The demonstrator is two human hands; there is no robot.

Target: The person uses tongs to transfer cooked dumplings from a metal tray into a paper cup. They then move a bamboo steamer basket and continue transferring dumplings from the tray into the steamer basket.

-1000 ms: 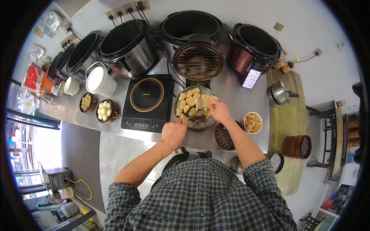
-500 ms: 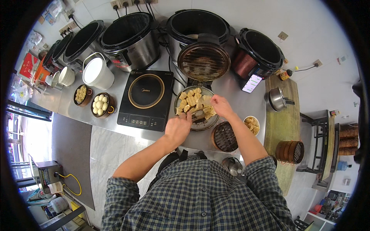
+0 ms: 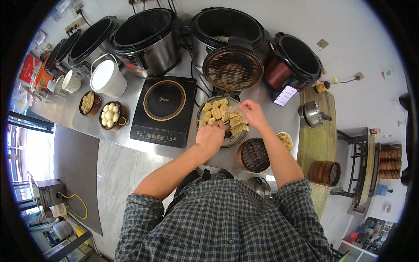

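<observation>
Yellowish pieces of food (image 3: 214, 112) lie spread on a round electric griddle (image 3: 200, 114), whose ridged, browned lid (image 3: 233, 69) stands up behind it. My left hand (image 3: 210, 139) is closed over the near left part of the griddle, fingertips down among the pieces; what it grips is mostly hidden. Above the griddle's right side, my right hand (image 3: 253, 114) is pinched around a pale, thin, flat thing (image 3: 234, 111) that reaches over the food. Its kind is not clear.
A black induction cooker (image 3: 163, 111) sits left of the griddle. Beside my right forearm are a round bamboo steamer (image 3: 254, 155) and a bowl of food pieces (image 3: 286, 140). Large open cookers (image 3: 146, 41) line the back. A lit phone (image 3: 286, 95) leans against the red cooker (image 3: 279, 67).
My right hand has shifted slightly right and down, with the pale thing now showing more clearly. My left hand has moved a little right over the food. Pieces on the griddle's right side have shifted.
</observation>
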